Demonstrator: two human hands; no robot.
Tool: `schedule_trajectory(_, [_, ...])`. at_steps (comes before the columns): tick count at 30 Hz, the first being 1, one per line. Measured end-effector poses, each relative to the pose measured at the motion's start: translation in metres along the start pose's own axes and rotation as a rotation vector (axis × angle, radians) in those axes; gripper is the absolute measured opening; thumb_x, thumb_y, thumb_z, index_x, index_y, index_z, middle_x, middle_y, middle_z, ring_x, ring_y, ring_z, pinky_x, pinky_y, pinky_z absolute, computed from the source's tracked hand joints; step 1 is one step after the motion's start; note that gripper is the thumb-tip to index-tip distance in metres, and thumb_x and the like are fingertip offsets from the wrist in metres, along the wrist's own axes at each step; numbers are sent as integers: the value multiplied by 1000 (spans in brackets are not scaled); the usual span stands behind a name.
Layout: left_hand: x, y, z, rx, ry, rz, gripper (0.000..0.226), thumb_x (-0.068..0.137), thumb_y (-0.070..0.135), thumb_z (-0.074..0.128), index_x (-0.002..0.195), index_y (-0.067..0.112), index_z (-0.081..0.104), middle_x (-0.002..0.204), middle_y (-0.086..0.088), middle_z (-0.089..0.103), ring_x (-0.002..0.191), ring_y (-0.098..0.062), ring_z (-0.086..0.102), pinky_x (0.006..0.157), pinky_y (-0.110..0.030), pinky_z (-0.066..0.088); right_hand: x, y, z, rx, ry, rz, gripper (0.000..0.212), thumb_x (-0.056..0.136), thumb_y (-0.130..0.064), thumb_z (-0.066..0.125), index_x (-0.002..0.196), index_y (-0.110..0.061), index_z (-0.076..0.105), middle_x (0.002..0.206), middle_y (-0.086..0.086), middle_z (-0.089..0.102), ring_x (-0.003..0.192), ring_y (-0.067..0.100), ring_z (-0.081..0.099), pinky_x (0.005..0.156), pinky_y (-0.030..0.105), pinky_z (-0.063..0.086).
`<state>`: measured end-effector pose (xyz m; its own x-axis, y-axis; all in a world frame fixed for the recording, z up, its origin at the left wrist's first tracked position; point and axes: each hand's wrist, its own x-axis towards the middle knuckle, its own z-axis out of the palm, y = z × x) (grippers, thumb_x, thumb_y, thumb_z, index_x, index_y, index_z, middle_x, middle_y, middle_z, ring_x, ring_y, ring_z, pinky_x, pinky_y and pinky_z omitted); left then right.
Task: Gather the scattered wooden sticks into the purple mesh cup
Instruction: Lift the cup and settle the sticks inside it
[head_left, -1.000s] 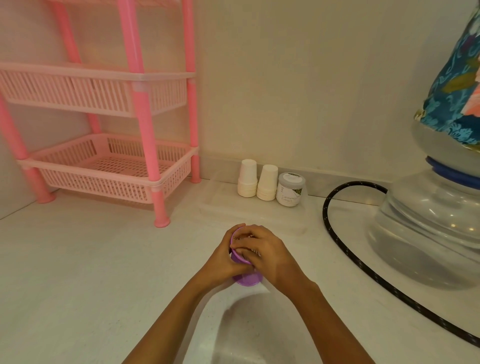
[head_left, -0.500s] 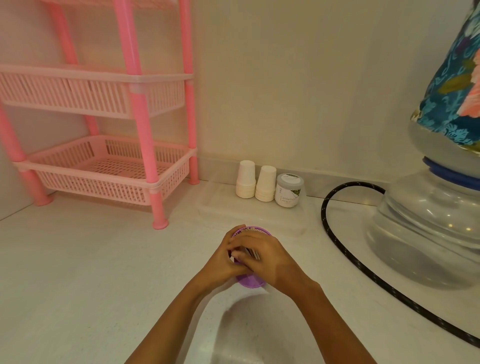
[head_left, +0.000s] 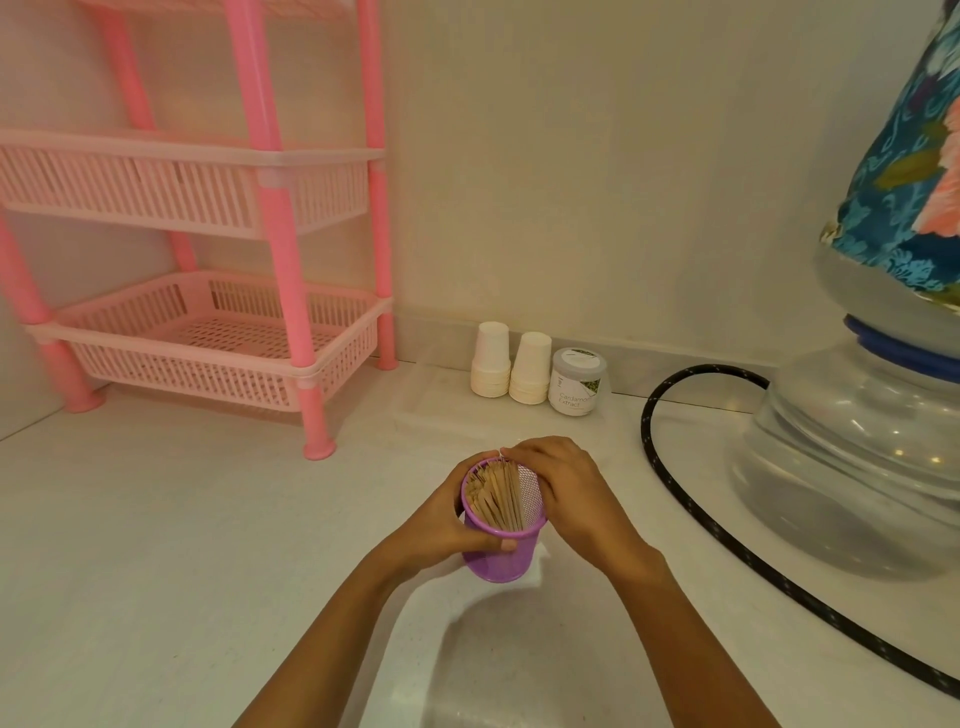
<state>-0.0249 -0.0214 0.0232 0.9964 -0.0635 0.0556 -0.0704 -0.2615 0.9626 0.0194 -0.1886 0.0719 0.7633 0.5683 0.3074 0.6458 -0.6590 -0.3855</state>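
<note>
A purple mesh cup (head_left: 501, 556) is standing upright on a pale bench (head_left: 156, 571), in the near middle of the scene. A thick bundle of thin wooden sticks (head_left: 496, 499) is standing on end inside it, leaning toward the left and filling most of the opening. Bare mesh is showing along the inner right wall.

The person's left hand (head_left: 447, 525) is wrapping round the left side of the cup. Its grip is curling round the wall, with the thumb pressing on the near side just below the rim. The right hand (head_left: 566, 493) is lying against the right side of the cup, back of the hand upward. Its grip is curling over the far right rim, with fingertips touching the top edge. Both forearms are reaching in from the near edge.

Far left, a pink plastic rack (head_left: 275, 208) is standing on the bench, carrying an upper slatted basket (head_left: 156, 192) and a lower slatted basket (head_left: 208, 364).

Against the far wall, two stacks of white paper cups (head_left: 491, 364) are sitting upside down, just beside a small lidded jar (head_left: 577, 384) labelled Cardamom Extract.

To the right, a black hose (head_left: 675, 499) is curving across the bench beside a large clear water bottle (head_left: 857, 467), which is partly draped in a floral cloth (head_left: 904, 182).
</note>
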Motion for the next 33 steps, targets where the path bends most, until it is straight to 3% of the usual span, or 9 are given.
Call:
schedule_trajectory(4, [0,0,-2,0,-5,0,87,64,8,84,129,36,34,124,16,49,112,-7,52,86,-14,50,3,-2,0,-108,-52,-43,39,98,-20,42,135,-28,46,142,-5,45,133,16,32,110,31,24])
schedule_trajectory(9, [-1,-1,-2,-32,7,-4,79,64,9,84,119,41,38,119,24,48,108,-2,53,75,-6,51,6,-4,4,-154,-77,-74,40,97,-24,45,136,-32,44,142,-4,43,133,17,31,110,33,26])
schedule_trajectory(13, [0,2,-4,-49,30,9,82,64,9,84,124,38,36,121,21,49,112,-5,52,82,-11,51,4,0,9,176,18,11,41,99,-18,40,136,-36,41,140,-3,45,128,14,38,106,33,36])
schedule_trajectory(17, [2,4,-8,-57,39,17,89,64,7,84,133,34,33,129,14,47,119,-9,48,93,-20,48,3,3,14,559,93,164,35,97,-35,39,130,-45,36,131,-11,48,118,4,45,90,15,40])
schedule_trajectory(20, [2,0,-10,-93,49,11,91,64,6,84,135,32,34,132,11,47,121,-11,48,93,-23,50,-7,11,19,738,-42,213,50,85,-54,38,131,-50,23,132,-19,37,116,-3,42,72,-1,40])
schedule_trajectory(22, [2,-3,-9,-130,53,9,90,63,5,84,133,34,36,131,12,50,120,-10,50,88,-21,53,-15,17,28,804,-157,208,65,81,-57,48,137,-48,15,135,-20,31,115,-5,41,72,1,45])
schedule_trajectory(26, [0,-12,-3,-174,49,0,85,63,7,84,128,38,40,128,10,53,116,-10,54,78,-16,54,-25,22,48,812,-214,189,89,67,-46,77,136,-43,21,136,-17,38,123,10,45,86,12,48])
schedule_trajectory(33, [1,-15,-1,-194,59,1,83,61,9,86,126,38,42,125,11,55,112,-11,57,73,-14,53,-28,14,64,792,-75,150,87,63,-26,86,128,-40,30,127,-23,45,115,-6,49,80,6,47])
